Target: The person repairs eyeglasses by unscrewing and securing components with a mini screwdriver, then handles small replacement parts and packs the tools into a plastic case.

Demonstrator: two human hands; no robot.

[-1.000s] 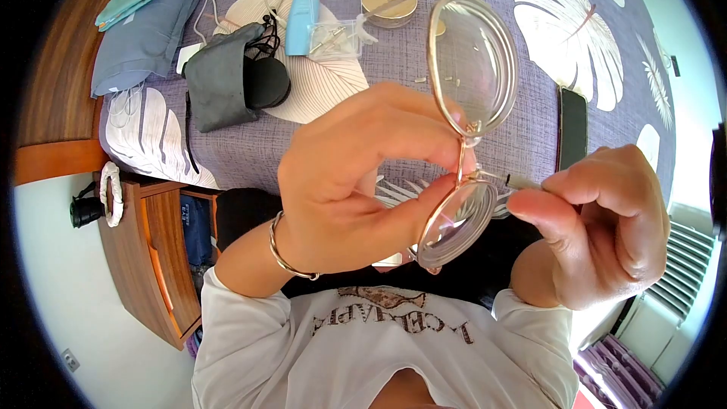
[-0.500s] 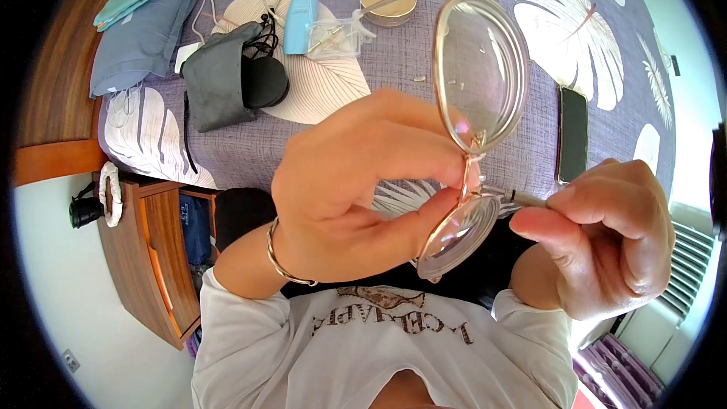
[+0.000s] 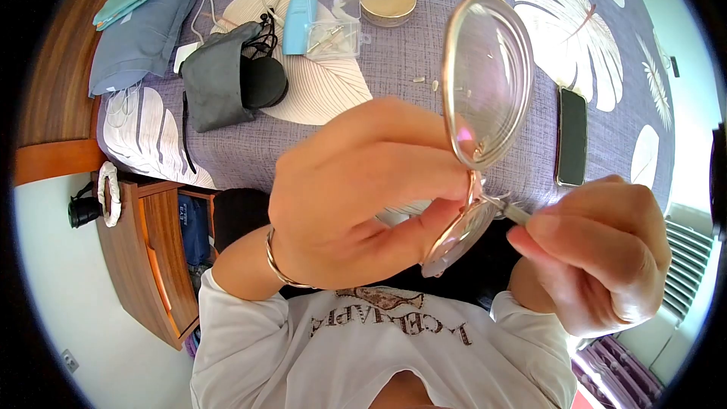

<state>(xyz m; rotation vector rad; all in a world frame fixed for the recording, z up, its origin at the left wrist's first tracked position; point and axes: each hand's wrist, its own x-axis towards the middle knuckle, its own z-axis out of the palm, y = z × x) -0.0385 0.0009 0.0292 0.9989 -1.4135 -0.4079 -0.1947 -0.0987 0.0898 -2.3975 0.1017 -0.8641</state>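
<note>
Your left hand pinches one pair of glasses near the bridge, holding both lenses over the patterned cover; your right hand grips one slim tool between thumb and fingers, its tip at the glasses beside the bridge; right of the glasses lies one phone; left of them, one round compact, one bottle, one clear box, one grey pouch.

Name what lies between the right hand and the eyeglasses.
In the head view, a thin tool, pinched in the right hand, points at the eyeglasses; whether its tip touches is unclear.
</note>
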